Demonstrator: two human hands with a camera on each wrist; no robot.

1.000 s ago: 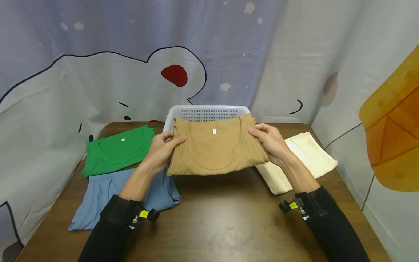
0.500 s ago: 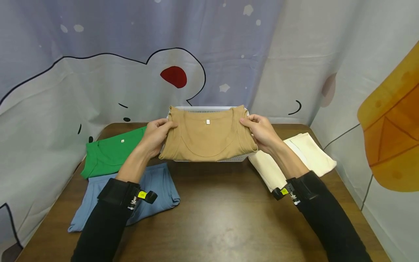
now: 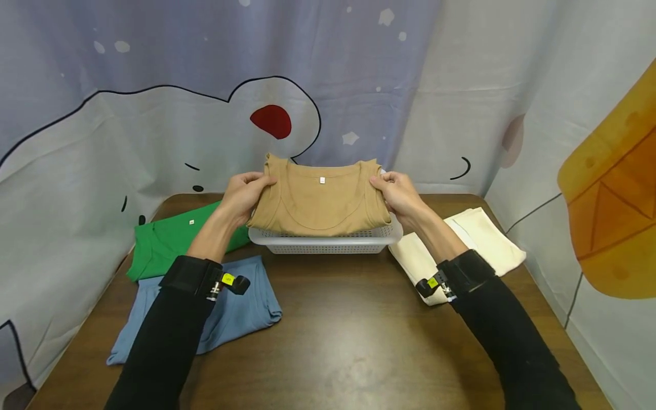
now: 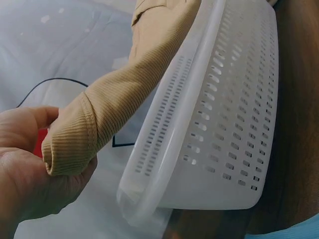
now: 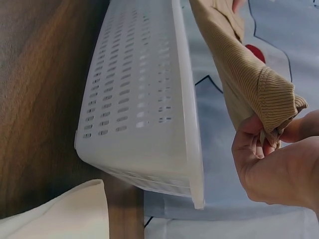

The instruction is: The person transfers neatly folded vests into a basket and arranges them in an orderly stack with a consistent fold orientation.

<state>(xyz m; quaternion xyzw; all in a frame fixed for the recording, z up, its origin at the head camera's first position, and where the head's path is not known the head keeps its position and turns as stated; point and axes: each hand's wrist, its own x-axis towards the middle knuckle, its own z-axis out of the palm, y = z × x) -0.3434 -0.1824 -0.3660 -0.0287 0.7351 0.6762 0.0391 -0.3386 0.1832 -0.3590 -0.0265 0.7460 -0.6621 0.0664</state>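
Observation:
A folded tan tank top (image 3: pixel 323 205) with a small white neck label hangs above the white perforated basket (image 3: pixel 328 245). My left hand (image 3: pixel 246 196) pinches its left side, thumb in front and fingers behind. On the opposite side my right hand (image 3: pixel 400 196) grips the top the same way. Both wrist views show the ribbed fabric, tan top (image 4: pixel 119 107), raised over the rim of the basket (image 5: pixel 134 84). Most of the basket's inside is hidden behind the cloth in the head view.
On the left of the brown table (image 3: pixel 348 336) lie a folded green top (image 3: pixel 164 245) and a folded blue garment (image 3: pixel 246 302) just in front of it. Folded cream cloth (image 3: pixel 487 239) lies at the right. A printed curtain (image 3: pixel 205 136) stands behind.
Both hands have moved the tan top away from me and slightly left, over the basket. The basket's front wall now shows below it. The other garments have stayed put.

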